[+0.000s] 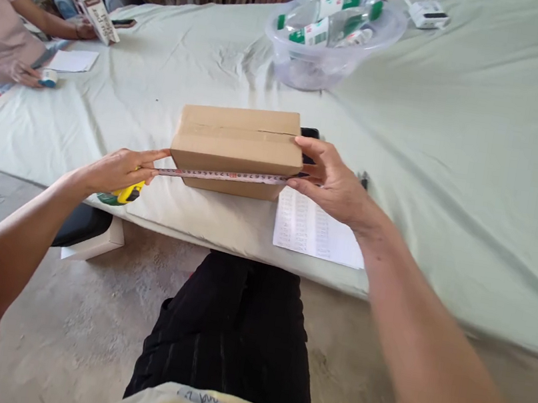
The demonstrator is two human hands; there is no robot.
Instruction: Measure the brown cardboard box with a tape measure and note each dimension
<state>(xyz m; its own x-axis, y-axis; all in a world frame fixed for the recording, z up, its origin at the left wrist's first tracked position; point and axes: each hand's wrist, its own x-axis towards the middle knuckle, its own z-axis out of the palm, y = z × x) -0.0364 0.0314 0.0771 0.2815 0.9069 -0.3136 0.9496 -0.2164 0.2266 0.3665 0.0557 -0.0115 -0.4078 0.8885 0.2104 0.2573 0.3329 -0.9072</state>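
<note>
A brown cardboard box [241,137] stands on the cloth-covered table in front of me. The pulled-out blade of a tape measure [129,193] runs along the box's near side. My left hand [125,170] is closed around the tape measure's yellow and green case at the box's left end, fingertips by the box corner. At the right end, my right hand [330,177] pins the blade's end against the box with the thumb, while its fingers touch the box's right edge. Behind that hand a black object [310,133] is partly hidden.
A printed sheet [312,235] lies near the front edge. A translucent basin [298,71] of plastic bottles stands at the back, with a white device [428,15] to its right. At the far left, another person [3,20] holds a white box [95,12].
</note>
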